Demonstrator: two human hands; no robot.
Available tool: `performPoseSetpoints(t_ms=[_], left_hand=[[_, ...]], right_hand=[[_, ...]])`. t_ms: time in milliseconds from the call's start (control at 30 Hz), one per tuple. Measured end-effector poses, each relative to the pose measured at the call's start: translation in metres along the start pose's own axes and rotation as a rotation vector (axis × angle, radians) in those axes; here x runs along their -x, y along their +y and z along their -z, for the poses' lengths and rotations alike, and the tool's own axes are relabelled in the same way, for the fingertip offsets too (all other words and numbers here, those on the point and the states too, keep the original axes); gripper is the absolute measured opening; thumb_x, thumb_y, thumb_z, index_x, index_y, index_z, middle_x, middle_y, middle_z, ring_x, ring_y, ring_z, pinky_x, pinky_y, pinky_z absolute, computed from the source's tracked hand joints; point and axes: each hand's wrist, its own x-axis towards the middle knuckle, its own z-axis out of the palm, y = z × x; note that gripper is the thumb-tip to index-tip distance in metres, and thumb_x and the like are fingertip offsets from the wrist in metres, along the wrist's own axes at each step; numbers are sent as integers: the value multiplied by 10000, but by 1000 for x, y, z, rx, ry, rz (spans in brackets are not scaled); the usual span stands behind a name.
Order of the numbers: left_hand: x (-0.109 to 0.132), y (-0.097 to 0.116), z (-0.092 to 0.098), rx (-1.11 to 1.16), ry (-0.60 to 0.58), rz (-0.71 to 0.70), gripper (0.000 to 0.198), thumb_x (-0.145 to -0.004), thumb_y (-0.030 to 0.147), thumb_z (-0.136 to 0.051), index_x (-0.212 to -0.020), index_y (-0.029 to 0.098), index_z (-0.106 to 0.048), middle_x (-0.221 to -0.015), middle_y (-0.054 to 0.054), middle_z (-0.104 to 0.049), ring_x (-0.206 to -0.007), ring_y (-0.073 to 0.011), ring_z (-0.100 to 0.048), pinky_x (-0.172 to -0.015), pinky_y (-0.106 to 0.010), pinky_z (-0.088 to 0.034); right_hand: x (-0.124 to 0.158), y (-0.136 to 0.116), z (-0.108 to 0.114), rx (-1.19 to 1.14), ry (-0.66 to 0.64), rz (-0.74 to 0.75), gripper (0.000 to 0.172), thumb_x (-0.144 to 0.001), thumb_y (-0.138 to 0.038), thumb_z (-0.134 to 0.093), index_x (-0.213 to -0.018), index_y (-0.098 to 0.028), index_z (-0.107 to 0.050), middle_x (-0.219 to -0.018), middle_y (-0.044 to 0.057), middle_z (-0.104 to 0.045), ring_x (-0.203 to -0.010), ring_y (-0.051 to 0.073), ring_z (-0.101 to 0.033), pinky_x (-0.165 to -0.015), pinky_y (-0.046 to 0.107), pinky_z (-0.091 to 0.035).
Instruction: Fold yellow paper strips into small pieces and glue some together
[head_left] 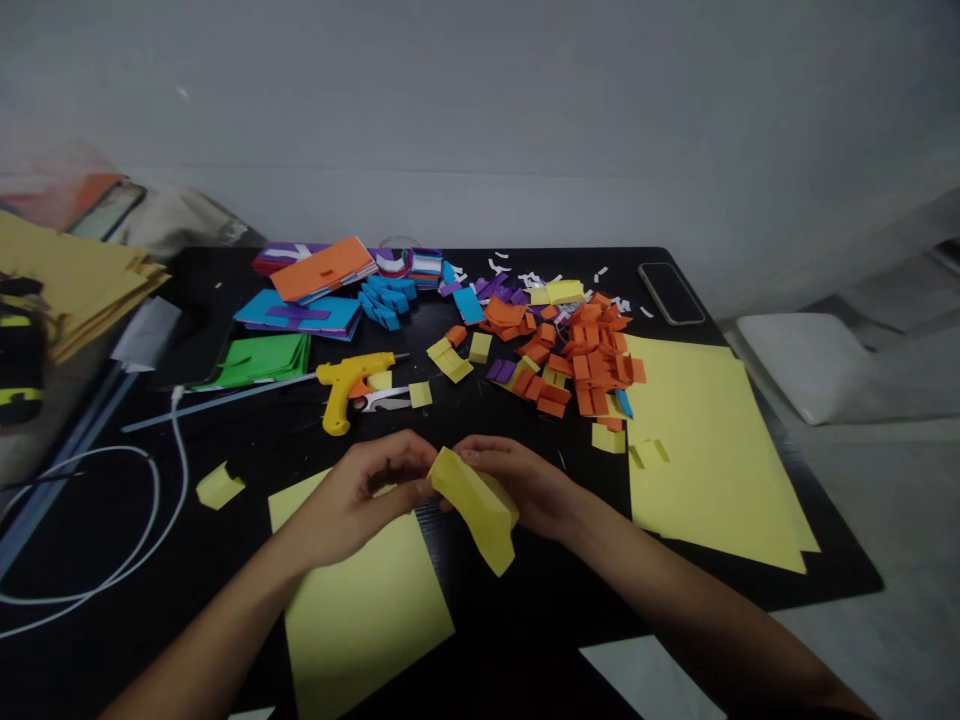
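Observation:
A folded piece of yellow paper (480,510) is held up between my two hands, above the front of the black table. My left hand (367,500) pinches its left end between thumb and fingers. From the other side, my right hand (517,480) grips it, with some fingers hidden behind the paper. Under my left wrist lies a flat sheet of yellow paper (375,620). Just beyond my hands are a yellow glue gun (349,385) and scissors (386,398), partly covered by small yellow paper pieces.
Folded orange paper pieces (592,350) are heaped at the back right, beside large yellow sheets (712,450) and a phone (671,293). Folded green paper (262,358) and blue paper (300,312) lie back left. A white cable (169,520) loops along the left side.

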Motion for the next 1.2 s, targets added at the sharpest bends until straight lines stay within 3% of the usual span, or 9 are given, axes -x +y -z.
performPoseSetpoints(t_ms=[167,333,567,867,1200], left_hand=[[-1,-5,-1,-36,25,21,169,-981,353,-631,-934,191,-640,-824,-11,-740,-735,-139,-654,-637,-233,-464],[-2,-8,-3,-113,66,29,222,-995,379,-593,-893,185,-627,-787,-20,-733,-714,-152,-647,-626,-251,-465],[-3,-10,-12,-179,179,-39,191,-968,360,-628,-871,202,-582,-734,30,-639,-671,-130,-584,-608,-230,-438],[-3,-17,-14,-296,271,-122,203,-971,316,-610,-815,188,-597,-698,43,-527,-649,-117,-489,-597,-221,-399],[1,-12,-15,-402,308,-276,69,-957,216,-653,-990,228,-712,-808,18,-633,-733,-129,-590,-669,-225,-463]], right_hand=[[-1,2,1,-25,-37,-23,407,-700,-369,-907,-969,-154,-691,-876,47,-764,-761,219,-765,-678,297,-560],[0,2,0,39,-4,10,393,-690,-365,-922,-955,-147,-730,-835,35,-763,-754,175,-736,-713,274,-527],[0,3,-2,167,81,121,331,-672,-389,-935,-867,-173,-778,-777,-7,-740,-684,111,-652,-653,229,-467],[0,6,-5,251,80,208,355,-684,-442,-922,-832,-175,-741,-742,-21,-711,-647,107,-629,-659,250,-505],[1,6,-6,300,80,266,372,-632,-441,-944,-800,-181,-738,-736,-18,-717,-651,118,-643,-652,257,-536]])
